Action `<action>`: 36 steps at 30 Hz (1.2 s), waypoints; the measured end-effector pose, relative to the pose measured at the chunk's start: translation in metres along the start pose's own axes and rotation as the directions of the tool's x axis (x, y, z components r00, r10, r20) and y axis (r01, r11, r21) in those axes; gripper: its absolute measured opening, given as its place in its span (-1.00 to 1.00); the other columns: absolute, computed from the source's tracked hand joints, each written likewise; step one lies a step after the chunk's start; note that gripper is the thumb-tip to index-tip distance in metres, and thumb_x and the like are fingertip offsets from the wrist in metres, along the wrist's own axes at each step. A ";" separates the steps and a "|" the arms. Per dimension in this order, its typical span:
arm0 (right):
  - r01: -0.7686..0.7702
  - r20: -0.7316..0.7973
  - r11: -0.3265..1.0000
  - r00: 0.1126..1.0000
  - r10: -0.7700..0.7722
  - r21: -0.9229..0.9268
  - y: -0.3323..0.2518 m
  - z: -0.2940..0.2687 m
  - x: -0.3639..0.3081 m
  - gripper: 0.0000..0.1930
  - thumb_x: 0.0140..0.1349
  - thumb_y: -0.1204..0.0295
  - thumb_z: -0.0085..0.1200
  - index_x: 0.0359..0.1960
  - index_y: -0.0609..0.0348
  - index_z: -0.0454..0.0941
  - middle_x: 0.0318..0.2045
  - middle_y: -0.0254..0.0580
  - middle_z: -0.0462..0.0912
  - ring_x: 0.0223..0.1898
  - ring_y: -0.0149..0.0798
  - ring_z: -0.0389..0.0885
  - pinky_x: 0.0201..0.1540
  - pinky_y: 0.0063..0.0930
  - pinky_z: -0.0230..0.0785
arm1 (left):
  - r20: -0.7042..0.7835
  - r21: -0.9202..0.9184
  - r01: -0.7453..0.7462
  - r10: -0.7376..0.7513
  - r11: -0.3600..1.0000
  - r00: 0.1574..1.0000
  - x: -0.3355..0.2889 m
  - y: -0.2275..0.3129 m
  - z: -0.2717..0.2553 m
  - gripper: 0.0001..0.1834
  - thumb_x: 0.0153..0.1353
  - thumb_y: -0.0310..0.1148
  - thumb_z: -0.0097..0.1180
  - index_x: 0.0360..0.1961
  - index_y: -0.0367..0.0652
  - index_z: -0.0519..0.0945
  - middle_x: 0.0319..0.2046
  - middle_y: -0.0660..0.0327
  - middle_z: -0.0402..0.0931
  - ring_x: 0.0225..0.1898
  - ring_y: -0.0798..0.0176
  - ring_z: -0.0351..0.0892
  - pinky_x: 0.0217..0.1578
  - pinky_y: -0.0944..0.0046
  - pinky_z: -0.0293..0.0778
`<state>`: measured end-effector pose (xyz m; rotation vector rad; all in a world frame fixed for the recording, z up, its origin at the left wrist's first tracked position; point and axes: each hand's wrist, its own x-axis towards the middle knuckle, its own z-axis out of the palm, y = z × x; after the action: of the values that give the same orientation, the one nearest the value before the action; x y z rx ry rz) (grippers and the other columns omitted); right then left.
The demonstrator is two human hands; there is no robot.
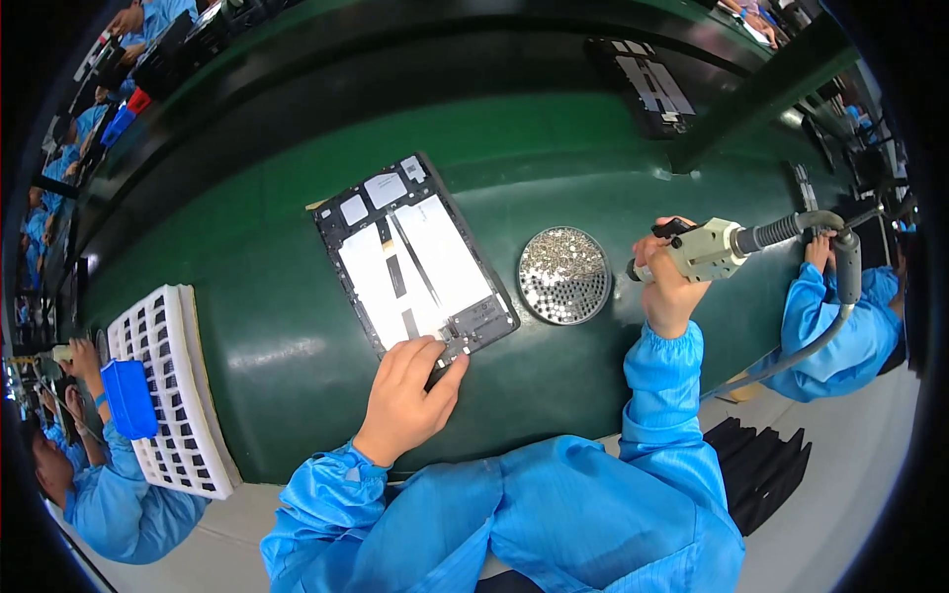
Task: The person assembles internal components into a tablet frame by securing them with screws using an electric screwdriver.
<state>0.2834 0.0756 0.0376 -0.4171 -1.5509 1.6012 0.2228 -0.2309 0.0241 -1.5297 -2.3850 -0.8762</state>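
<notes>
An opened tablet (410, 262), black-framed with large white battery panels, lies slightly turned on the green bench in front of me. My left hand (410, 393) holds its near edge, thumb and fingers at the small dark parts of the corner. What is under those fingertips is hidden. Off to the right, my right hand (672, 282) is wrapped round a pale electric screwdriver (710, 249), whose tip end points left, apart from the tablet. Between tablet and screwdriver stands a round dish (564, 276) of small metal screws, several seated in its holes.
A white foam tray (183, 395) with dark slots and a blue bin (130, 398) stand at the left. A second tablet (647, 89) lies far right near a green post (766, 94). The screwdriver's grey cable (848, 267) loops right. Co-workers in blue sit both sides.
</notes>
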 end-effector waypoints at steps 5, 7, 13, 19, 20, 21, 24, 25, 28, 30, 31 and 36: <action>0.012 0.024 1.000 1.000 -0.012 0.020 -0.004 0.002 -0.006 -0.67 -0.02 0.73 -0.07 -0.14 0.37 0.33 -0.49 -0.22 0.47 -0.51 -0.40 0.46 -0.39 -0.53 0.36 | 0.050 0.111 0.034 -0.040 0.993 0.998 0.014 0.004 0.007 -0.64 -0.08 -0.48 0.22 -0.15 -0.14 0.60 -0.17 0.06 0.46 -0.14 0.04 0.44 -0.16 0.10 0.35; 0.018 0.027 1.000 0.999 -0.018 -0.005 -0.005 0.000 -0.004 -0.67 -0.02 0.73 -0.07 -0.15 0.37 0.34 -0.49 -0.23 0.47 -0.51 -0.40 0.46 -0.39 -0.52 0.37 | 0.040 0.091 0.023 -0.026 0.996 0.999 0.017 -0.001 0.009 -0.64 -0.08 -0.48 0.23 -0.15 -0.14 0.60 -0.16 0.06 0.46 -0.14 0.03 0.43 -0.16 0.10 0.34; 0.019 0.016 1.000 1.000 -0.018 -0.018 -0.006 0.000 -0.001 -0.68 -0.03 0.72 -0.07 -0.16 0.37 0.35 -0.51 -0.24 0.48 -0.52 -0.40 0.46 -0.35 -0.49 0.39 | 0.029 0.036 0.051 -0.052 0.998 0.998 0.011 -0.004 0.007 -0.55 -0.13 -0.47 0.29 -0.10 -0.10 0.58 -0.07 0.03 0.40 -0.05 -0.06 0.40 -0.08 -0.03 0.33; 0.035 -0.003 0.998 0.999 -0.036 -0.052 -0.008 -0.001 -0.001 -0.68 -0.02 0.68 -0.03 -0.15 0.35 0.36 -0.54 -0.24 0.47 -0.53 -0.37 0.44 -0.33 -0.41 0.39 | 0.058 0.327 0.226 -0.258 0.918 0.964 0.020 -0.001 -0.011 -0.57 -0.07 -0.37 0.31 -0.08 -0.04 0.59 0.03 -0.01 0.37 0.12 -0.18 0.31 0.06 -0.19 0.27; 0.059 0.004 0.995 0.998 -0.059 -0.084 -0.006 -0.004 -0.001 -0.68 0.00 0.64 0.02 -0.15 0.32 0.37 -0.57 -0.25 0.44 -0.56 -0.35 0.42 -0.35 -0.34 0.38 | 0.087 0.383 0.263 -0.318 0.885 0.944 0.024 -0.011 -0.013 -0.57 -0.05 -0.34 0.30 -0.07 0.01 0.58 0.06 0.00 0.36 0.14 -0.19 0.29 0.07 -0.22 0.24; 0.048 0.014 0.995 0.999 -0.046 -0.084 -0.004 -0.007 -0.001 -0.68 -0.01 0.64 0.01 -0.15 0.33 0.35 -0.58 -0.25 0.44 -0.57 -0.34 0.42 -0.36 -0.35 0.37 | 0.069 0.343 0.295 -0.337 0.892 0.939 0.029 -0.033 -0.010 -0.57 -0.02 -0.33 0.29 -0.05 -0.01 0.58 0.07 -0.01 0.37 0.14 -0.24 0.29 0.04 -0.16 0.32; 0.023 0.000 0.997 1.000 -0.023 -0.075 -0.006 -0.002 -0.002 -0.68 -0.02 0.65 -0.01 -0.15 0.33 0.35 -0.58 -0.25 0.43 -0.57 -0.35 0.41 -0.36 -0.36 0.36 | -0.006 0.282 0.218 -0.226 0.934 0.974 0.061 -0.106 -0.016 -0.63 0.06 -0.36 0.22 -0.05 -0.08 0.59 0.05 -0.06 0.39 0.14 -0.29 0.31 0.01 0.01 0.43; 0.016 0.001 0.998 1.000 -0.016 -0.067 -0.006 0.000 -0.003 -0.68 -0.03 0.65 -0.03 -0.15 0.34 0.34 -0.59 -0.25 0.43 -0.58 -0.36 0.40 -0.36 -0.38 0.36 | -0.022 0.286 0.181 -0.183 0.941 0.983 0.073 -0.132 -0.019 -0.64 0.09 -0.36 0.20 -0.04 -0.11 0.58 0.06 -0.07 0.38 0.14 -0.32 0.29 0.07 0.00 0.39; -0.003 -0.003 0.999 1.000 0.003 -0.042 -0.005 -0.001 -0.004 -0.67 -0.03 0.66 -0.04 -0.15 0.35 0.33 -0.59 -0.27 0.43 -0.58 -0.36 0.40 -0.35 -0.39 0.36 | 0.025 0.236 0.188 -0.199 0.953 0.980 0.107 -0.193 -0.018 -0.63 0.13 -0.37 0.15 0.00 -0.12 0.56 0.12 -0.08 0.35 0.19 -0.29 0.25 0.16 0.03 0.28; 0.014 -0.020 1.000 1.000 -0.014 -0.001 -0.001 -0.003 -0.005 -0.68 -0.02 0.67 -0.07 -0.16 0.35 0.33 -0.59 -0.27 0.44 -0.57 -0.38 0.41 -0.37 -0.42 0.36 | 0.097 0.264 0.191 -0.223 0.945 0.970 0.125 -0.210 -0.016 -0.64 0.14 -0.40 0.13 0.00 -0.12 0.56 0.13 -0.07 0.34 0.20 -0.28 0.24 0.18 0.04 0.26; 0.010 -0.008 1.000 1.000 -0.010 0.025 0.002 -0.006 -0.005 -0.68 -0.04 0.69 -0.02 -0.17 0.32 0.35 -0.47 -0.21 0.46 -0.50 -0.39 0.45 -0.36 -0.48 0.39 | 0.089 0.270 0.181 -0.212 0.946 0.973 0.130 -0.213 -0.016 -0.64 0.14 -0.40 0.13 0.00 -0.12 0.56 0.13 -0.07 0.34 0.20 -0.28 0.24 0.18 0.04 0.26; 0.028 -0.009 1.000 1.000 -0.028 0.004 0.007 -0.017 -0.004 -0.66 -0.05 0.73 0.05 -0.17 0.28 0.38 -0.30 -0.15 0.50 -0.35 -0.40 0.49 -0.30 -0.52 0.44 | 0.083 0.256 0.247 -0.276 0.935 0.958 0.140 -0.214 -0.010 -0.62 0.08 -0.47 0.12 -0.01 -0.12 0.58 0.15 -0.08 0.32 0.21 -0.27 0.23 0.20 0.04 0.24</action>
<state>0.2963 0.0847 0.0268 -0.3981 -1.5400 1.5789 -0.0297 -0.1923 0.0123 -1.2220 -2.7074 -0.5209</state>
